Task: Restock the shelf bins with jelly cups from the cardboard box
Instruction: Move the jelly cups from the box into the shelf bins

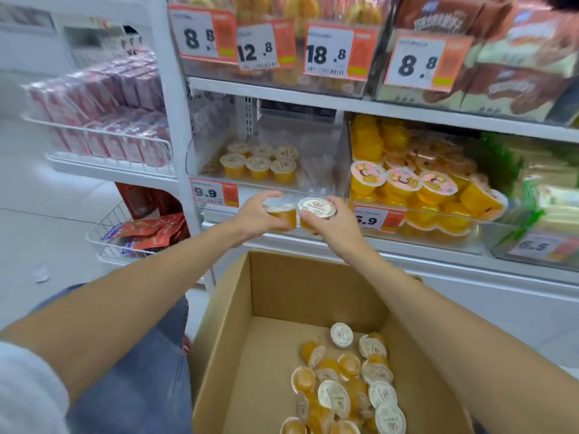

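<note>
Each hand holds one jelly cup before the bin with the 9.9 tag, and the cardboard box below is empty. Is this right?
No: in the head view the cardboard box is not empty; many loose jelly cups lie in it. The left hand and right hand do each hold one.

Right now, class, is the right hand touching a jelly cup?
Touching. The head view shows the right hand with its thumb and fingers curled round a jelly cup, held lid up in front of the shelf.

Top-row price tags (326, 53): 8.8, 12.8, 18.8, 8.8; btm tags (213, 192) on shelf bins (316, 151): 9.9, 6.9, 6.5.
</note>
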Demonstrator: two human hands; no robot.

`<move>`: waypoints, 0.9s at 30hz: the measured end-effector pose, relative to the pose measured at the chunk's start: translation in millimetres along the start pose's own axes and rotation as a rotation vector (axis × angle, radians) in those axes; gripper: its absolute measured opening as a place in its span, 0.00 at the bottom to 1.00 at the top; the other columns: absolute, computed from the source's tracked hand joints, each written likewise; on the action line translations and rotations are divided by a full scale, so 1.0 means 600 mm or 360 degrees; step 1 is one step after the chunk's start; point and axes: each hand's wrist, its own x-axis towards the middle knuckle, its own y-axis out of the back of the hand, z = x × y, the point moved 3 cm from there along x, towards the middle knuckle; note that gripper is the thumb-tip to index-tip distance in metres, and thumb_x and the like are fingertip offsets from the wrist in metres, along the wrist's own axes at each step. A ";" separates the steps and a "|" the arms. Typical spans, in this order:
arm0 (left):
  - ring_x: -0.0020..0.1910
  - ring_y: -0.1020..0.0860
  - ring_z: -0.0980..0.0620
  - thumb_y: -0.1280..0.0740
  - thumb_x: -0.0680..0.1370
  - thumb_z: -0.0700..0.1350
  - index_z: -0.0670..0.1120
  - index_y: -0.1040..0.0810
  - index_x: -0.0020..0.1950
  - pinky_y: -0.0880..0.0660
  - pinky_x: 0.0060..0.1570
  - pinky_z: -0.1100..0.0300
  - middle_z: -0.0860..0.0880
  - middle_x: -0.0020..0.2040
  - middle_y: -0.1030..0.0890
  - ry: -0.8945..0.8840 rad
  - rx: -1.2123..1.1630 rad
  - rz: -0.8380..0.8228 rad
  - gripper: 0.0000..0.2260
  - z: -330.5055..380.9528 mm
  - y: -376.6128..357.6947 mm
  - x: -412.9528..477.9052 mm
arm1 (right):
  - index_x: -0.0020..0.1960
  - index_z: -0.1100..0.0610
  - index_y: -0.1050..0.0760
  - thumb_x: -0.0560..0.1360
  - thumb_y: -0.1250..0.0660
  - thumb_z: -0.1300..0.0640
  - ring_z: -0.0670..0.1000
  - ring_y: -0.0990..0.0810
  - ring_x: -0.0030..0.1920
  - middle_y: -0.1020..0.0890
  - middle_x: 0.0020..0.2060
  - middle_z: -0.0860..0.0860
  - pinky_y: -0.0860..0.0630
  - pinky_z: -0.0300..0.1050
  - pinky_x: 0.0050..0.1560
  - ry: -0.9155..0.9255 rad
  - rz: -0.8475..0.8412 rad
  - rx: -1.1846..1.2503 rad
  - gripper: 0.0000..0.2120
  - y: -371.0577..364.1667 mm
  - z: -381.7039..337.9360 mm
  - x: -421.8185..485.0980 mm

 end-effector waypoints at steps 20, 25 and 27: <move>0.64 0.26 0.47 0.23 0.67 0.57 0.46 0.29 0.71 0.28 0.62 0.59 0.47 0.67 0.25 0.0033 0.1470 -0.0027 0.36 -0.047 0.195 0.276 | 0.64 0.65 0.30 0.70 0.24 0.48 0.54 0.22 0.55 0.22 0.56 0.56 0.26 0.43 0.53 -0.0264 -0.0594 -0.0594 0.31 -0.204 -0.049 0.294; 0.59 0.26 0.42 0.23 0.62 0.62 0.48 0.26 0.64 0.26 0.56 0.54 0.43 0.60 0.24 -0.0096 0.1835 0.0138 0.35 -0.049 0.198 0.284 | 0.56 0.57 0.29 0.72 0.27 0.60 0.44 0.24 0.25 0.20 0.34 0.53 0.31 0.32 0.24 -0.0363 -0.0562 -0.0485 0.16 -0.198 -0.042 0.302; 0.54 0.24 0.43 0.23 0.63 0.62 0.46 0.27 0.58 0.26 0.50 0.54 0.44 0.57 0.23 -0.0117 0.1903 0.0169 0.32 -0.042 0.197 0.281 | 0.56 0.60 0.27 0.74 0.29 0.64 0.42 0.25 0.21 0.22 0.28 0.50 0.34 0.30 0.19 -0.0399 -0.0574 -0.0421 0.13 -0.196 -0.045 0.297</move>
